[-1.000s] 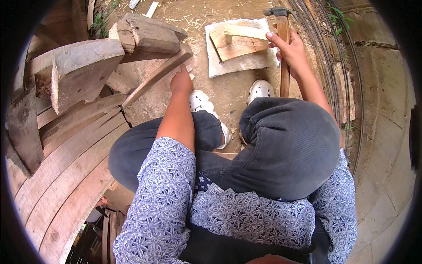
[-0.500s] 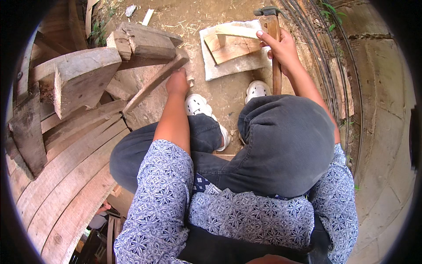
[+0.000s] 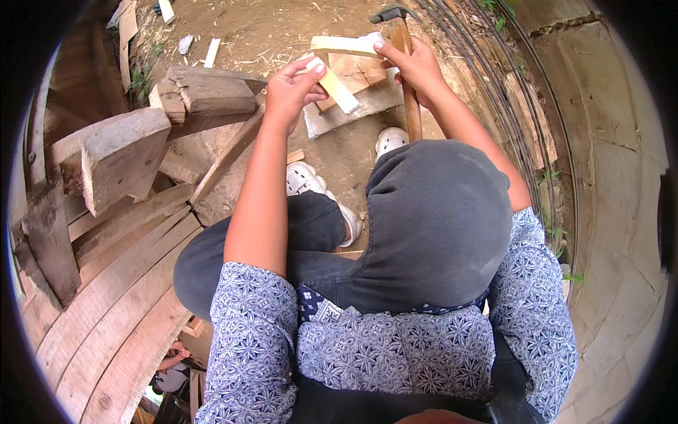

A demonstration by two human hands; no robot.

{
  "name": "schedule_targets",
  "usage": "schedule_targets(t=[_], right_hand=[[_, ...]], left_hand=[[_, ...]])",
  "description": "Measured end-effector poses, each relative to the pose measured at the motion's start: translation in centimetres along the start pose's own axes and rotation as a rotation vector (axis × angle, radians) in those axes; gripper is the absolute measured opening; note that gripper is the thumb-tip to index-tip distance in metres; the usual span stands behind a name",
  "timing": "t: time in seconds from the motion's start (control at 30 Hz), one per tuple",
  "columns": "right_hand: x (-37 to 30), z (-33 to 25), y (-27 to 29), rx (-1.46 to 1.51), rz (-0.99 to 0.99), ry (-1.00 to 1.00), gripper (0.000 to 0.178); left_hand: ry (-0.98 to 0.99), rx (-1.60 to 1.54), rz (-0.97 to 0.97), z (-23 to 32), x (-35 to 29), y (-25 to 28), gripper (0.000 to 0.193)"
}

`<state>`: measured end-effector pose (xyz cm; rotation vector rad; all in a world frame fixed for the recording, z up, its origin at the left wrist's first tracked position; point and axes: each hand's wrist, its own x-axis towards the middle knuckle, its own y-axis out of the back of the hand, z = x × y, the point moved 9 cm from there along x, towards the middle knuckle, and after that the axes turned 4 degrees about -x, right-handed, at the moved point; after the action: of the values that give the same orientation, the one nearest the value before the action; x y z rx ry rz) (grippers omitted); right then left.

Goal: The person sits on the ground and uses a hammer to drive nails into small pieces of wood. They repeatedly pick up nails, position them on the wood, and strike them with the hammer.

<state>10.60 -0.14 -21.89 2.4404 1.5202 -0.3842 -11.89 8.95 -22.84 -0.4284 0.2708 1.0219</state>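
My left hand [image 3: 291, 90] pinches a short pale wooden piece [image 3: 339, 92] between thumb and fingers, slanting down to the right. My right hand [image 3: 418, 69] grips the end of a longer pale wooden strip [image 3: 345, 46], with the thumb on it. The wooden handle of a hammer [image 3: 404, 78] runs through the same hand, its dark head above the fingers and its lower end by my knee. Below both pieces lies a wooden board [image 3: 360, 71] on a whitish slab [image 3: 325, 126], partly covered by my hands and the pieces.
Rough timber blocks [image 3: 215, 92] and planks [image 3: 116, 311] are piled on the left. Long dark rods [image 3: 487, 92] run along the right beside a pale wall [image 3: 600, 177]. Wood shavings litter the dirt. My white clogs [image 3: 305, 180] are near the slab; another person [image 3: 169, 374] appears lower left.
My left hand has come up from beside the timber pile to the slab, now holding a short wooden piece. The right hand still holds the strip and hammer.
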Motion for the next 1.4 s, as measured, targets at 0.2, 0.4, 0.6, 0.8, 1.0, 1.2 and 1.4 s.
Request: schedule_targets(t=[0.2, 0.4, 0.6, 0.8, 1.0, 1.2, 1.4], right_hand=[[0.1, -0.2, -0.5, 0.053, -0.02, 0.01, 0.043], [0.0, -0.2, -0.8, 0.06, -0.03, 0.006, 0.044], [-0.3, -0.3, -1.5, 0.029, -0.033, -0.01, 0.042], [0.1, -0.7, -3.1, 0.178, -0.082, 0.077, 0.04], [1.0, -0.2, -4.0, 0.278, -0.075, 0.123, 0.032], [1.3, 0.0, -3.1, 0.257, -0.051, 0.097, 0.032], [1.6, 0.2, -3.9, 0.172, -0.068, 0.052, 0.038]], left_hand=[[0.201, -0.245, 0.041, -4.6, -0.2, -0.2, 0.04], [0.276, -0.316, 0.104, -6.8, -0.1, -0.9, 0.035], [0.377, -0.483, 0.141, -8.7, -0.2, -2.5, 0.029], [0.435, -0.501, 0.207, -10.1, -0.2, -3.5, 0.036], [0.514, -0.124, 0.197, -9.2, -1.7, -4.6, 0.043], [-0.853, 1.277, 0.017, 5.2, -5.2, -10.7, 0.024], [-0.811, 1.345, -0.054, 8.5, -0.6, -10.6, 0.041]])
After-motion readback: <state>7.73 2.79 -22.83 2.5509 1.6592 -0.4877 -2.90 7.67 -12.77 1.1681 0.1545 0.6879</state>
